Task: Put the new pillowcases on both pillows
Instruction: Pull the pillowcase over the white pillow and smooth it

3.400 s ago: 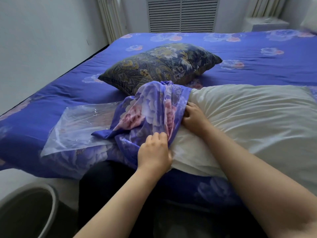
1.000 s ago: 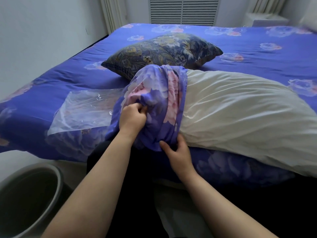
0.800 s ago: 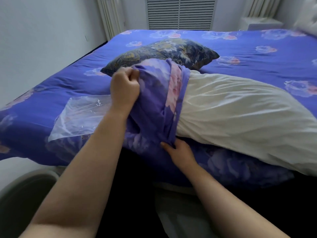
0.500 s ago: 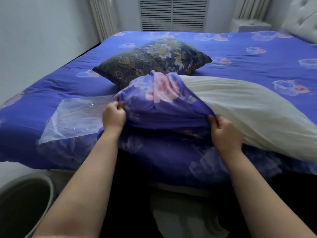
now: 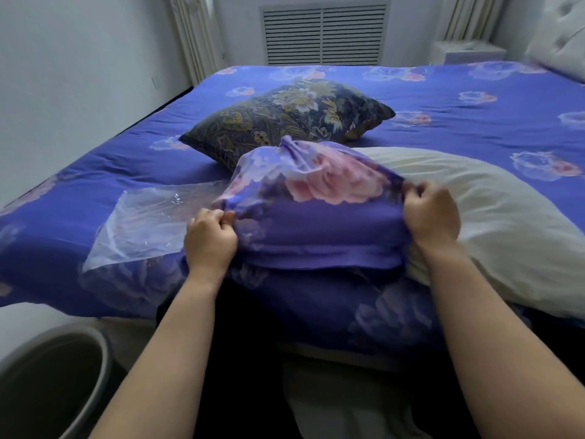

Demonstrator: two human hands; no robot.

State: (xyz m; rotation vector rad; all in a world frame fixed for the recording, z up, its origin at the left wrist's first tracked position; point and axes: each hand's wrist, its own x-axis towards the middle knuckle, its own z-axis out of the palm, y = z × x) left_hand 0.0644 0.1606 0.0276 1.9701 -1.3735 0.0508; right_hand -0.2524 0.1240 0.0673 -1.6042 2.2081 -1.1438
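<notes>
**First pillow partly cased**

The pillowcase (image 5: 316,210) is bunched over the near end of the white pillow (image 5: 493,217) on the bed (image 5: 474,122). Its edge is pinched by the left hand (image 5: 210,237) and grasped by the right hand (image 5: 432,213). Most of the pillow is left bare. The dark pillow (image 5: 285,118) behind appears untouched. No writing can be read.

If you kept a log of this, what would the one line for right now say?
step: pulling floral pillowcase over white pillow | left hand: grips case edge | right hand: grips case edge | coverage: one end only | patterned pillow: untouched
</notes>
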